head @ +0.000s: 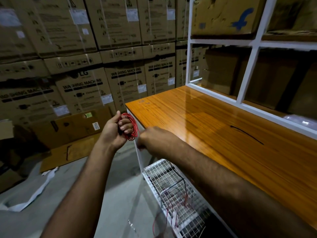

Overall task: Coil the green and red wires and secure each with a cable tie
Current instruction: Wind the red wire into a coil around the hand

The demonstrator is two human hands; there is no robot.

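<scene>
The left hand (115, 129) sits near the middle of the view, a bit toward 9 o'clock. Its fingers are curled tight around a coil of thin red wire (131, 126). The thumb points up. The red loops stick out past the fingers on the 3 o'clock side.

The right hand (151, 137) is just beside the coil, at its 4 o'clock. The picture is blurry there and only the back of the hand shows, so I cannot tell if it is open or closed, or if it holds anything.

Both hands are in the air, off the near corner of a shiny orange wooden table top (223, 134). A thin black line (247, 134) lies on the table toward 3 o'clock.

Down at 6 o'clock, under the table edge, is a white wire mesh rack (173, 191) with some red and black wires lying on it.

A white metal shelf frame (252, 62) stands at 2 o'clock with brown boxes in it. Stacked brown cardboard boxes (82, 90) fill the wall from 9 to 12 o'clock.
</scene>
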